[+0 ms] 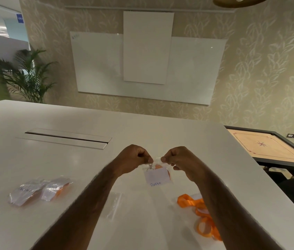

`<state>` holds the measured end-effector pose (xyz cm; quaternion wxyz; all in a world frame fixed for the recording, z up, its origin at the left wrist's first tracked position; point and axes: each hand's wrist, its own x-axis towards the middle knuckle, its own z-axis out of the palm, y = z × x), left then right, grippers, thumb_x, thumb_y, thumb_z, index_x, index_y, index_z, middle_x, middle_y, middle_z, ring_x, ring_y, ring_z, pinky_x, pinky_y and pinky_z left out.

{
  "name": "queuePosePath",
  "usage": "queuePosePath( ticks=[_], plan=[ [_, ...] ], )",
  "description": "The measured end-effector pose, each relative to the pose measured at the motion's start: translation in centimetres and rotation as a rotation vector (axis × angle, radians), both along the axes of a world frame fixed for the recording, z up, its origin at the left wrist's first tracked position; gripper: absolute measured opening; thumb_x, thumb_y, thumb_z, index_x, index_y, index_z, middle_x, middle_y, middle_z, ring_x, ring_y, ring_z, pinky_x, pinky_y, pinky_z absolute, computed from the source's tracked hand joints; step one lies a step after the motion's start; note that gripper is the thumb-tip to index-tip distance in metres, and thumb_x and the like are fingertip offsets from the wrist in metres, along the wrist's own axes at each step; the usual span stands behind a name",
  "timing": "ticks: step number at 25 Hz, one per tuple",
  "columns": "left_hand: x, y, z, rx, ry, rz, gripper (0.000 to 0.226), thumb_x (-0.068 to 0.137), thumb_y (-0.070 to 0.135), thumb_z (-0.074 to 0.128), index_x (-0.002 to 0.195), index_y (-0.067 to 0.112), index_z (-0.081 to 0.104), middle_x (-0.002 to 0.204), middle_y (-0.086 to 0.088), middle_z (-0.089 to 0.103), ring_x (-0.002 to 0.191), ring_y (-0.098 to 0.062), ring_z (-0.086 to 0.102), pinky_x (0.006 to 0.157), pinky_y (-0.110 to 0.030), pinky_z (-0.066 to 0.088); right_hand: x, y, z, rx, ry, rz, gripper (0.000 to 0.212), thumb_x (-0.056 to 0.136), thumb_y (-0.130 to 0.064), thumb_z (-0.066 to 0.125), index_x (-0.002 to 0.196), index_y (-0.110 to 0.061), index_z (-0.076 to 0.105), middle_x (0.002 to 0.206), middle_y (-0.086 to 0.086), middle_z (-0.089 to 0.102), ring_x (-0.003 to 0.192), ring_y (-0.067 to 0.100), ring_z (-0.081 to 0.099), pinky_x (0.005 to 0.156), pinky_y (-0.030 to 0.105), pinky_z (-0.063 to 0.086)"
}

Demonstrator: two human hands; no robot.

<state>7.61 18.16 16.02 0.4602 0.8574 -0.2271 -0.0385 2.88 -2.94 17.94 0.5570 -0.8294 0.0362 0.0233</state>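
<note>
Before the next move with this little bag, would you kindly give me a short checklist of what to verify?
1. Left hand pinches the top edge of the bag: ok.
2. Right hand pinches the same edge: ok.
3. Card sits inside the bag: ok.
4. Top seal closed along its whole length: cannot tell, the fingers cover it.
5. Bare table near the two packed bags to set it down: ok.
6. Empty bag and loose orange strap lie within view for the next round: ok.
</note>
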Motion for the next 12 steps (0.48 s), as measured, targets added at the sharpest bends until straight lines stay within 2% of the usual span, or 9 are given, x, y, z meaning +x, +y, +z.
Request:
queuePosePath(
  ticks=[2,4,6,8,12],
  plan=[
    [0.1,0.3,0.0,0.033,-0.025,0.011,0.009,0.085,0.024,0.077,0.081,0.016,0.078,0.073,0.012,0.073,0.064,-0.002,0.062,0.064,-0.025,0.049,-0.1,0.0,-0.1,-0.013,-0.015,0.03,0.01,0.085,-0.011,0.075,0.08,-0.004,0.069,0.075,0.006,0.061,0.073,0.016,0.051,0.067,0.028,0.042],
    [0.1,0.4,0.0,0.039,-0.013,0.018,0.016,0.084,0.03,0.079,0.08,0.014,0.076,0.063,0.014,0.067,0.054,0.001,0.053,0.056,-0.018,0.044,-0.2,-0.2,-0.1,-0.012,-0.025,0.039,0.01,0.086,-0.012,0.074,0.079,-0.005,0.07,0.072,0.003,0.061,0.071,0.014,0.051,0.066,0.027,0.043],
    [0.2,0.6,0.1,0.049,0.013,0.013,0.02,0.084,0.033,0.079,0.079,0.014,0.074,0.061,0.011,0.064,0.05,-0.002,0.053,0.053,-0.019,0.043,-0.1,-0.5,-0.2,0.009,-0.023,0.045,0.01,0.086,-0.011,0.074,0.079,-0.005,0.07,0.07,0.001,0.061,0.07,0.013,0.051,0.066,0.027,0.043],
    [0.4,1.1,0.2,0.076,0.035,-0.036,0.015,0.089,0.028,0.076,0.082,0.015,0.073,0.065,0.007,0.066,0.053,-0.006,0.059,0.058,-0.023,0.049,-0.1,-0.8,-0.4,0.011,-0.021,0.051,0.01,0.086,-0.011,0.074,0.08,-0.005,0.07,0.068,0.0,0.061,0.071,0.013,0.051,0.067,0.027,0.043],
    [0.7,1.9,0.0,0.001,0.111,-0.103,0.009,0.095,0.015,0.068,0.088,0.012,0.073,0.076,0.004,0.068,0.061,-0.006,0.062,0.062,-0.021,0.054,-0.3,-1.2,-0.7,-0.002,-0.017,0.08,0.01,0.088,-0.012,0.072,0.078,-0.009,0.071,0.065,-0.005,0.062,0.07,0.012,0.052,0.069,0.027,0.045]
  ],
)
